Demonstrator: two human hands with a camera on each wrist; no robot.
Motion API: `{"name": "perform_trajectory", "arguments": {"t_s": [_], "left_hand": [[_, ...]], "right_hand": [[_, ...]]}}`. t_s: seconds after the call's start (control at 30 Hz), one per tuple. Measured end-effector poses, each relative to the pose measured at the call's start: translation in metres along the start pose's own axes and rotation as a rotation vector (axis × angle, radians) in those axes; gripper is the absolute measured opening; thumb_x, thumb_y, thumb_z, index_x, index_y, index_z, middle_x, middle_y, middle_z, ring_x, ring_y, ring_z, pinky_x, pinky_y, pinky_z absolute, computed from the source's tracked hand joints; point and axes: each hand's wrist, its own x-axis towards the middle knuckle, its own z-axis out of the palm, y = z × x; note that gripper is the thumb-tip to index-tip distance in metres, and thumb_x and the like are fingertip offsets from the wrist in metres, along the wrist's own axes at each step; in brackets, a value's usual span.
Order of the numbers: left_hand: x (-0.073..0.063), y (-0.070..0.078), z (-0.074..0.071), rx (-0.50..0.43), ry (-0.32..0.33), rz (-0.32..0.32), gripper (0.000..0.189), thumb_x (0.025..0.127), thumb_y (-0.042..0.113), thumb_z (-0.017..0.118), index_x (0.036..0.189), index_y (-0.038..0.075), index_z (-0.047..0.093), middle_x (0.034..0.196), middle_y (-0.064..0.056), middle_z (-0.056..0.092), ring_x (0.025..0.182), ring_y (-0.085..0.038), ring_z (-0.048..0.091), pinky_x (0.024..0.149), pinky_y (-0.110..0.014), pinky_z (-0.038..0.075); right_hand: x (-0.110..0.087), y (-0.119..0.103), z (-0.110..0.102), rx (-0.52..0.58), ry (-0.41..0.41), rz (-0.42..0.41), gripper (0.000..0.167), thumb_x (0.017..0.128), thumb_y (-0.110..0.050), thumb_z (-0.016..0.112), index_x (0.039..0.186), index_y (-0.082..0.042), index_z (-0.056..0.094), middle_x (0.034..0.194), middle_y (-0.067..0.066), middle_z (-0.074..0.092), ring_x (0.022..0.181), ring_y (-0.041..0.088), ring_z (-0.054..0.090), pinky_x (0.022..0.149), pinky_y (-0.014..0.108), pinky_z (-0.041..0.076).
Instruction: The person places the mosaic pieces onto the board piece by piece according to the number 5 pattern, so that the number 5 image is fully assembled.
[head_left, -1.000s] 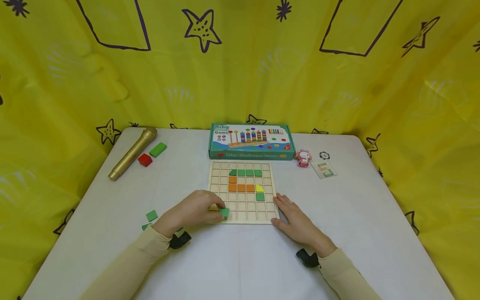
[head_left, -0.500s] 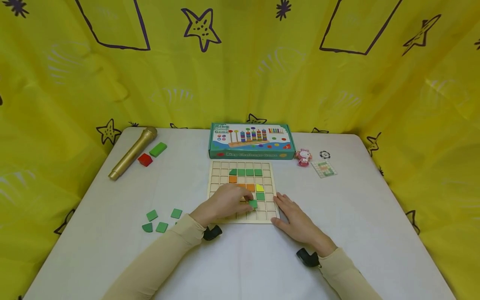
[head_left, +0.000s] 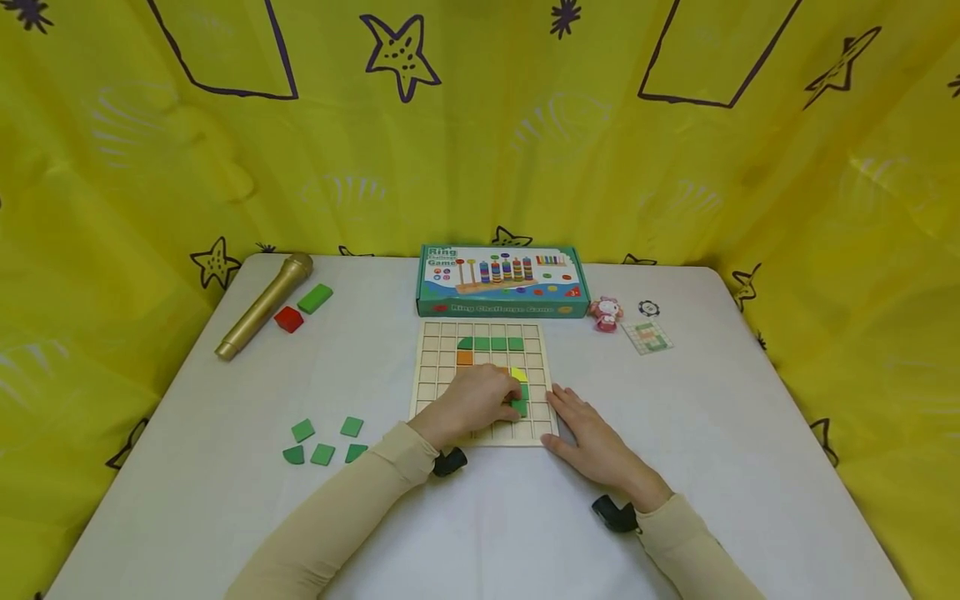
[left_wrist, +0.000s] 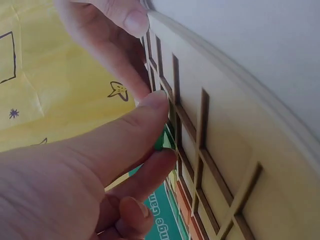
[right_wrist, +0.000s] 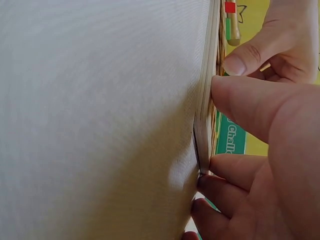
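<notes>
Left hand (head_left: 480, 402) pinches a green square tile (head_left: 519, 409) between thumb and forefinger, bringing it rightward: a second ago it was at the near left of the wooden grid board (head_left: 430, 358). Now the tile is just below another green tile (head_left: 524, 392), under the yellow rounded tile (head_left: 518, 375); whether it is fully seated cannot be told. Right hand (head_left: 592, 437), fingers extended and relaxed, rests as before against the board's right edge. Loose green tiles (head_left: 322, 454), partly covered a second ago, show more fully.
</notes>
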Motion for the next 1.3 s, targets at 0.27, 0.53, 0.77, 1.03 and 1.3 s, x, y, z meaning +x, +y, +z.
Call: {"name": "perform_trajectory", "arguments": {"t_s": [0.27,0.53,0.77,1.03,1.3], "left_hand": [[-0.001,0.005,0.002,-0.018,-0.024,-0.056,0.028,0.080,0.037,0.081,0.097,0.016,0.074,0.086,0.006,0.065,0.076,-0.009,0.057,0.069,-0.025,0.046],[-0.016,-0.006,-0.010,-0.135,-0.075,-0.009,0.028,0.088,0.034,0.075,0.108,0.014,0.071,0.090,0.011,0.063,0.081,-0.006,0.056,0.075,-0.023,0.046],[-0.068,-0.041,-0.040,-0.165,-0.046,-0.099,0.022,0.092,0.024,0.071,0.109,0.011,0.072,0.097,0.006,0.067,0.088,-0.011,0.060,0.083,-0.030,0.049],[-0.139,-0.086,-0.050,-0.196,0.030,-0.266,0.022,0.089,0.020,0.075,0.107,0.007,0.071,0.092,0.006,0.065,0.075,-0.011,0.055,0.068,-0.028,0.049],[-0.197,-0.099,-0.046,-0.259,0.050,-0.283,0.024,0.084,0.023,0.079,0.104,0.011,0.072,0.089,0.011,0.063,0.074,-0.008,0.053,0.065,-0.026,0.049]], "right_hand": [[0.001,-0.002,0.001,0.001,-0.011,0.004,0.071,0.095,-0.027,0.065,0.149,0.004,0.032,0.156,0.019,0.025,0.144,0.037,0.016,0.110,0.056,0.019],[-0.002,-0.002,0.001,-0.013,0.004,0.009,0.071,0.095,-0.028,0.065,0.149,0.003,0.032,0.156,0.018,0.025,0.144,0.037,0.016,0.110,0.057,0.019],[-0.001,-0.002,0.001,-0.021,0.014,0.016,0.071,0.094,-0.027,0.066,0.149,0.004,0.032,0.156,0.018,0.024,0.144,0.038,0.016,0.110,0.057,0.020],[-0.001,0.000,0.000,-0.016,0.009,0.010,0.071,0.094,-0.026,0.066,0.148,0.005,0.033,0.156,0.019,0.024,0.143,0.039,0.016,0.109,0.058,0.020],[0.001,0.001,0.001,-0.015,0.001,0.005,0.072,0.094,-0.028,0.066,0.148,0.005,0.032,0.156,0.019,0.024,0.143,0.039,0.016,0.110,0.057,0.019]]}}
